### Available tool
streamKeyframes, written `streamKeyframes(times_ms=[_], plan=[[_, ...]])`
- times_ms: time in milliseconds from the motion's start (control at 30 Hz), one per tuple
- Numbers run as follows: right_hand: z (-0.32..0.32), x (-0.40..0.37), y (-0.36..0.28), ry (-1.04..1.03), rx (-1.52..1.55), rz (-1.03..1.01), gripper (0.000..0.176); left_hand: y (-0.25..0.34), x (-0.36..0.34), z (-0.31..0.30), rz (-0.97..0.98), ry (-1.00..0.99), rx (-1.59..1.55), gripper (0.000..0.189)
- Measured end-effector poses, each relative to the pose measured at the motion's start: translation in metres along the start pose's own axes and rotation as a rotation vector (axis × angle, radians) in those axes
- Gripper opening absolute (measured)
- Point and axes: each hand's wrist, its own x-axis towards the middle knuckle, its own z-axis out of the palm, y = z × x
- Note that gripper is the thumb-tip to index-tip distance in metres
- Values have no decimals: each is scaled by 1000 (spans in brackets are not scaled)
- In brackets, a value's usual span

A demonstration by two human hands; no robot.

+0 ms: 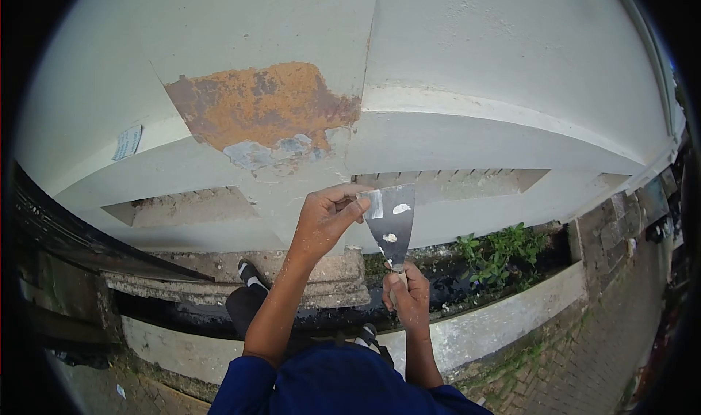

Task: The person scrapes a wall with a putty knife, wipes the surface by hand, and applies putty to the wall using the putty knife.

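"What's sitting closest?"

"A blue shirt (pixel 336 382) is filling the bottom edge. Just beyond it, the right hand (pixel 410 298) is wrapping its fingers around the handle of a scraper (pixel 396 229), which is pointing up and away from the body."

"And the left hand (pixel 327 214)?"

"It's pinching one corner of the blade, thumb on the near face, close to the wide far edge. The opposite side edge is standing clear of fingers. White lumps are clinging to the blade's face."

"How's the footing?"

"Tight. A dark ditch (pixel 197 314) is running between a pale curb (pixel 511 305) on the near side and a rough ledge (pixel 307 280) along the building. One shoe (pixel 250 271) is resting on that ledge, the other (pixel 367 334) is showing near the curb. Leafy plants (pixel 504 258) are crowding the ditch to the right."

"Room past the blade?"

"The pale wall (pixel 453 145) is facing it; I can't tell how wide the gap is. Slot-like recesses are opening low in the wall. Higher up, a bare orange-brown patch (pixel 255 104) is showing ragged paint edges, and a small paper (pixel 128 142) is hanging to its left."
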Motion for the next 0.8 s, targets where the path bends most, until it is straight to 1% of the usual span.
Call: streamKeyframes(times_ms=[67, 167, 267, 367, 467, 567, 667, 767, 800], plan=[[2, 1, 4, -1, -21, -6, 21, -2, 1, -3, -8, 53, 33, 20], [4, 4, 10, -16, -20, 2, 21, -11, 1, -15, -17, 70, -3, 19], [11, 10, 14, -49, -69, 26, 20, -15, 0, -25, -83, 112, -234, 19], [15, 17, 18, -109, -60, 70, 20, -7, 5, -40, -66, 27, -23, 21], [19, 23, 21, -170, -2, 111, 21, 11, 7, -48, 34, -21, 281, 20], [26, 26, 18, -190, 147, 174, 23, 20, 9, -51, 272, 40, 675, 19], [31, 33, 24, -219, 225, 160, 22, 19, 13, -52, 406, 164, 673, 14], [39, 41, 26, -154, 342, 141, 26, 20, 19, -59, 480, 364, 666, 7], [40, 45, 25, -134, 328, 113, 28, 21, 21, -61, 462, 433, 649, 16]])
